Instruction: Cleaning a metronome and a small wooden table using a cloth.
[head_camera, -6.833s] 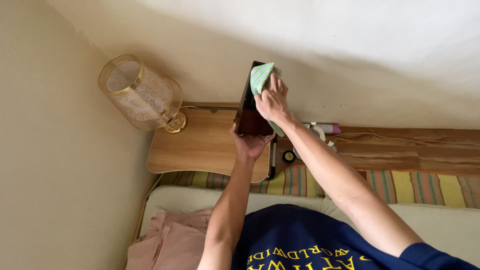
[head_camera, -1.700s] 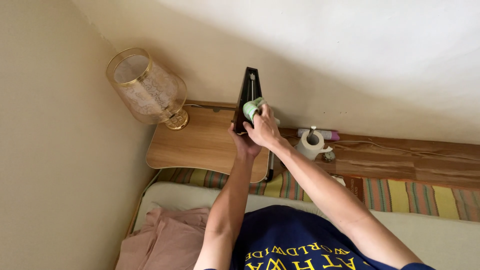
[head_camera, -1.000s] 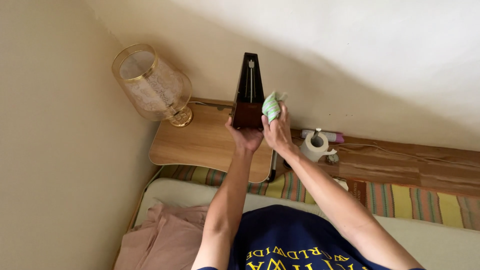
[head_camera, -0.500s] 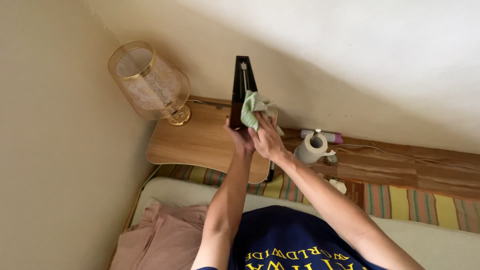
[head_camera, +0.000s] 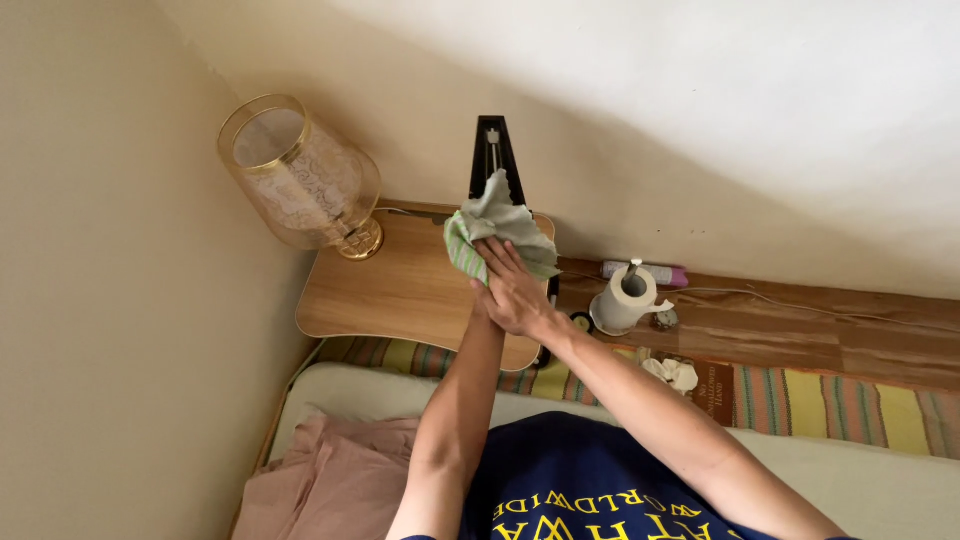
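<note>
Head cam: right hand is closed on a green cloth, fingers pressing it against the front of the metronome. Metronome is dark, pyramid-shaped, upright at the back edge of the wooden table, close to the wall. Cloth covers its lower half; only the top w/ the pendulum shows above. Left hand is mostly hidden under the right one at the metronome's base, so can't tell if it's gripping or flat. Lamp w/ a gold-rimmed glass shade is left of the metronome, well apart, tilted. Paper roll is right of the metronome, near, on a lower wooden ledge. Striped fabric lies below and right of the metronome, along the bed.
</note>
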